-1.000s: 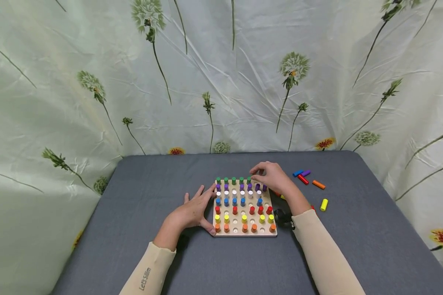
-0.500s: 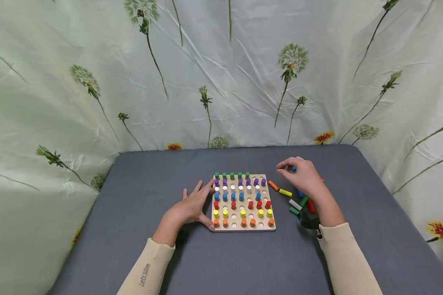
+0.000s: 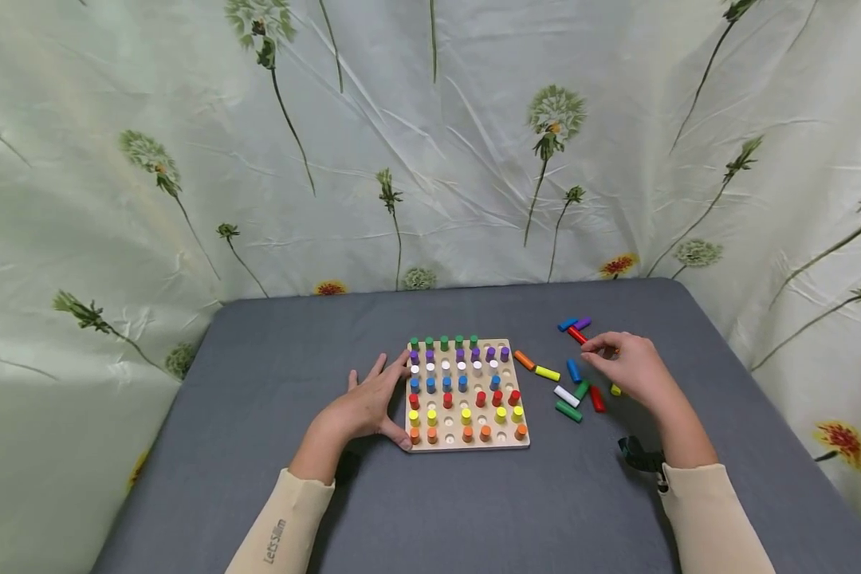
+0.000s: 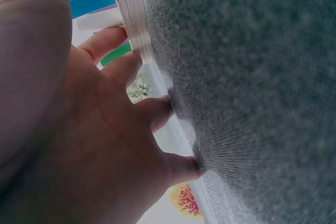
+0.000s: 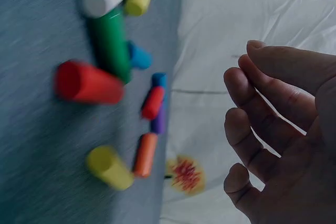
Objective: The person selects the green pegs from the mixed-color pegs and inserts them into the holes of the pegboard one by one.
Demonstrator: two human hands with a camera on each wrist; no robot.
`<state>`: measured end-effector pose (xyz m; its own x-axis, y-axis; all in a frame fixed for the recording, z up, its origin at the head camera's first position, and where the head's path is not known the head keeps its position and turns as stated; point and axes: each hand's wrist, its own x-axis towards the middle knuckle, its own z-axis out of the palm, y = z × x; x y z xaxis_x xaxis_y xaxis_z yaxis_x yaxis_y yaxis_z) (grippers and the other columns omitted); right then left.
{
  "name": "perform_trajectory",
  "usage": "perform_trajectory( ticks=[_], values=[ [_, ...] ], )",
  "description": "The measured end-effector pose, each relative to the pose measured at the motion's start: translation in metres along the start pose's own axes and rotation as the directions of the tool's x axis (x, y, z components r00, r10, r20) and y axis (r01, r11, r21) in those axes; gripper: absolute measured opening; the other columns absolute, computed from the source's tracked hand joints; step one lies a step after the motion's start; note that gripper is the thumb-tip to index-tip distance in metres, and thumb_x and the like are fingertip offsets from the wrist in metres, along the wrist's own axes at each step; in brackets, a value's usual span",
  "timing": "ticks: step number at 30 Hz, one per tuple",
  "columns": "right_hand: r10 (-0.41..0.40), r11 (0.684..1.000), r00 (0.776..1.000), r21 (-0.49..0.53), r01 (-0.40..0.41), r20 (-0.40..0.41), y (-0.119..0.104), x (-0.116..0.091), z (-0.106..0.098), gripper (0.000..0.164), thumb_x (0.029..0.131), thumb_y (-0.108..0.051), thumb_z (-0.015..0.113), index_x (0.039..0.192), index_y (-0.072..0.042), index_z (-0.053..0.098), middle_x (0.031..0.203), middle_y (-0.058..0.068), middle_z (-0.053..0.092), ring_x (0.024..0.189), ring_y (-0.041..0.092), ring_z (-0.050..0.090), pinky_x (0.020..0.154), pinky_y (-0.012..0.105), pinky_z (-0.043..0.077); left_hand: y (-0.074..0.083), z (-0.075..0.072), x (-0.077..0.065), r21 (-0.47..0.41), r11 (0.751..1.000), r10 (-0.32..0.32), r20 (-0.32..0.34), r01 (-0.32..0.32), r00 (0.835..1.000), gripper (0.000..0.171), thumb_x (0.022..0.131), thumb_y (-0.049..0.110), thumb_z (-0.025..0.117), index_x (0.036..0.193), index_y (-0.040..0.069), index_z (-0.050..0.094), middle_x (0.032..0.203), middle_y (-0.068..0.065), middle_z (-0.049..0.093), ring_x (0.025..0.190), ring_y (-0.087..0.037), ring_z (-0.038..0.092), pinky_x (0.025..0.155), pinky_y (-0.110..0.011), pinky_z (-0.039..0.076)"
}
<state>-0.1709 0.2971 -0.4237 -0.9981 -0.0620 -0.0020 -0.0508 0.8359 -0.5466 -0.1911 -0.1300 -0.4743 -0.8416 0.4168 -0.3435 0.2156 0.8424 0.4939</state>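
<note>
A wooden pegboard (image 3: 502, 446) carries rows of upright coloured pegs, from green at the back to orange at the front, with several bare holes. My left hand (image 3: 368, 402) lies spread along its left side, thumb at the near corner; in the left wrist view two fingertips touch the wooden edge and the others press the cloth. My right hand (image 3: 634, 367) is over the loose pegs to the right. Its fingers (image 5: 236, 124) are loosely bent with nothing between them. Near it lie a red peg (image 3: 598, 399), a blue peg (image 3: 573, 371) and a yellow peg (image 5: 110, 167).
A white peg (image 3: 566, 396) and a green peg (image 3: 568, 411) lie right of the board. An orange peg (image 3: 524, 359) and another yellow peg (image 3: 548, 372) are closer to its edge. Grey cloth (image 3: 430, 518) covers the table; a floral curtain (image 3: 473, 159) hangs behind.
My right hand has moved from the board's back right corner rightward over the loose pegs, then nearer to me. The left hand stays at the board; the head view has shifted slightly.
</note>
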Motion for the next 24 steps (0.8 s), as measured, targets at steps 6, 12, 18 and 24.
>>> perform_trajectory(
  ticks=[6,12,18,24],
  values=[
    [0.041,0.999,0.999,-0.010,-0.041,0.035,0.020,-0.009,0.009,0.020,0.102,-0.020,0.071,0.111,-0.004,0.079,0.101,0.014,0.072,0.086,0.023,0.058,0.062,0.030,0.046,0.000,-0.001,-0.001,0.003,1.000,0.003,0.008,-0.003,1.000,0.153,0.062,0.054,0.099,0.173,0.022,-0.002,0.175,-0.002,0.035,0.168,-0.039,-0.002,0.124,-0.081,-0.002],
    [0.067,0.998,0.995,-0.011,-0.066,0.071,0.033,-0.009,0.021,0.019,0.100,-0.019,0.072,0.109,-0.003,0.079,0.099,0.012,0.077,0.084,0.019,0.064,0.068,0.031,0.050,-0.001,-0.001,-0.001,-0.009,1.000,0.017,-0.001,-0.017,1.000,0.152,0.061,0.050,0.102,0.173,0.021,0.004,0.180,-0.001,0.017,0.168,-0.040,-0.001,0.123,-0.082,-0.001],
    [0.081,0.997,0.992,-0.014,-0.080,0.099,0.035,-0.008,0.026,0.018,0.100,-0.019,0.072,0.107,-0.003,0.079,0.095,0.010,0.077,0.082,0.017,0.063,0.069,0.031,0.050,-0.002,-0.001,-0.001,-0.010,1.000,0.018,-0.007,-0.018,1.000,0.150,0.060,0.049,0.103,0.173,0.020,0.008,0.182,-0.001,0.010,0.168,-0.040,0.000,0.122,-0.083,-0.001],
    [0.076,0.997,0.990,-0.029,-0.073,0.120,0.037,-0.005,0.028,0.020,0.099,-0.020,0.072,0.107,-0.003,0.079,0.094,0.009,0.077,0.080,0.016,0.062,0.068,0.031,0.050,-0.001,-0.001,-0.001,-0.013,1.000,0.017,-0.006,-0.017,1.000,0.151,0.061,0.048,0.103,0.173,0.020,0.006,0.181,-0.002,0.016,0.168,-0.040,-0.001,0.122,-0.083,-0.002]
  ],
)
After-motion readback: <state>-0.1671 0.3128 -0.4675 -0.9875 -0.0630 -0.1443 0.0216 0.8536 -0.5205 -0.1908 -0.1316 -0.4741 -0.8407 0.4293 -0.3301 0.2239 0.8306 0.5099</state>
